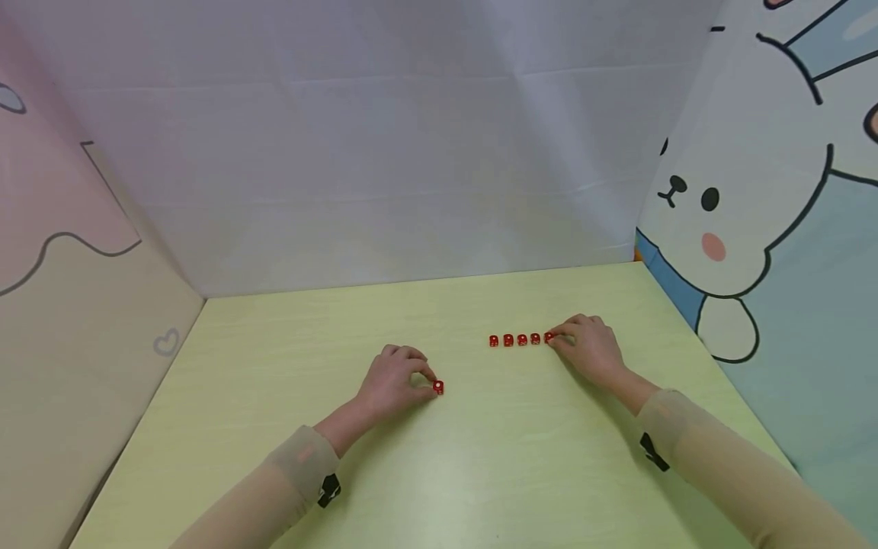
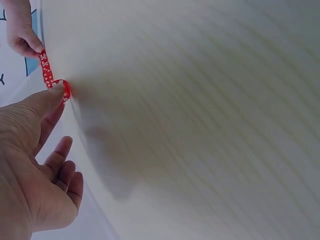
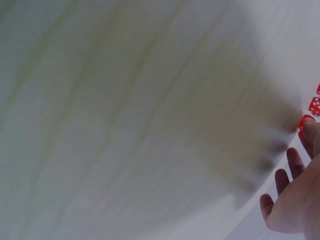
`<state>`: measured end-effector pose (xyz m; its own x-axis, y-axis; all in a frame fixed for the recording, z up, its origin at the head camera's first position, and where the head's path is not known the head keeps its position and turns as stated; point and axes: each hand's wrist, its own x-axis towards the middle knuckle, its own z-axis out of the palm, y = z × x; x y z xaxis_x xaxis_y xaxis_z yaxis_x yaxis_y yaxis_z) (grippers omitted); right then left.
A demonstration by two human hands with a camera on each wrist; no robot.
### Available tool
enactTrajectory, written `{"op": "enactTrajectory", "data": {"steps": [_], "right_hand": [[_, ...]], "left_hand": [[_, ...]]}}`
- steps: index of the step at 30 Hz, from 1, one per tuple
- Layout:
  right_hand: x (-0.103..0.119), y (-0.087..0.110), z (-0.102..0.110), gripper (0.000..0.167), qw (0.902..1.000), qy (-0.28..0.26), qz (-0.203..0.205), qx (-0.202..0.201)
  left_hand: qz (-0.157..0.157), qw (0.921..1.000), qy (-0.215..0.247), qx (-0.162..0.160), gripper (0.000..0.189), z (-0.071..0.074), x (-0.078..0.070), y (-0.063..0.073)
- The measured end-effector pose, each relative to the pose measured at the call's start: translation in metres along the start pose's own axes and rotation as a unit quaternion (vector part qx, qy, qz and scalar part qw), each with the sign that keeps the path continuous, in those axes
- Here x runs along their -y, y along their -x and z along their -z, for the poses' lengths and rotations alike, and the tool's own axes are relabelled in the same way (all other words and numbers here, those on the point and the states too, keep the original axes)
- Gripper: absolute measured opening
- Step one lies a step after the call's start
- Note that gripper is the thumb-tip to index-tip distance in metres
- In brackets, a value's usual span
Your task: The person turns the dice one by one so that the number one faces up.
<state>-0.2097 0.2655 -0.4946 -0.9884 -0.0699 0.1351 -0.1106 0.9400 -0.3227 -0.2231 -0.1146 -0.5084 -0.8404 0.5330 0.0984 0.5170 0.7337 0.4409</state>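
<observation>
In the head view, several small red dice with white dots stand in a short row [image 1: 522, 340] right of the table's middle. My right hand [image 1: 588, 347] pinches the die [image 1: 549, 337] at the row's right end between thumb and finger. Nearer to me and to the left, my left hand [image 1: 398, 381] pinches a single red die [image 1: 438, 387], apart from the row. The left wrist view shows that die [image 2: 66, 91] between thumb and index finger, the other fingers loosely bent. The right wrist view shows the right-hand die [image 3: 303, 120] mostly covered by the thumb, beside a neighbouring die [image 3: 314, 106].
The pale yellow-green table [image 1: 480, 473] lies under both hands. A grey-white cloth wall [image 1: 384, 168] rises behind it. Printed panels stand on both sides, a pink and cream one [image 1: 68, 320] at left and one with a cartoon animal [image 1: 748, 229] at right.
</observation>
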Motion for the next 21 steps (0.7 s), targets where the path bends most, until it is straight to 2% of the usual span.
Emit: {"op": "enactTrajectory", "data": {"steps": [8,13,21], "right_hand": [[-0.001,-0.001,-0.001,0.024,1.0,-0.003,-0.002,-0.002],[-0.001,-0.001,-0.001,0.024,1.0,-0.005,-0.003,-0.002],[-0.001,-0.001,-0.001,0.022,1.0,-0.007,-0.002,-0.004]], "left_hand": [[0.005,0.9999,0.004,-0.015,0.008,0.005,-0.006,-0.012],[-0.001,0.9996,-0.004,-0.028,0.01,0.009,-0.012,-0.025],[0.008,0.9994,0.004,-0.033,0.014,0.009,-0.019,-0.046]]}}
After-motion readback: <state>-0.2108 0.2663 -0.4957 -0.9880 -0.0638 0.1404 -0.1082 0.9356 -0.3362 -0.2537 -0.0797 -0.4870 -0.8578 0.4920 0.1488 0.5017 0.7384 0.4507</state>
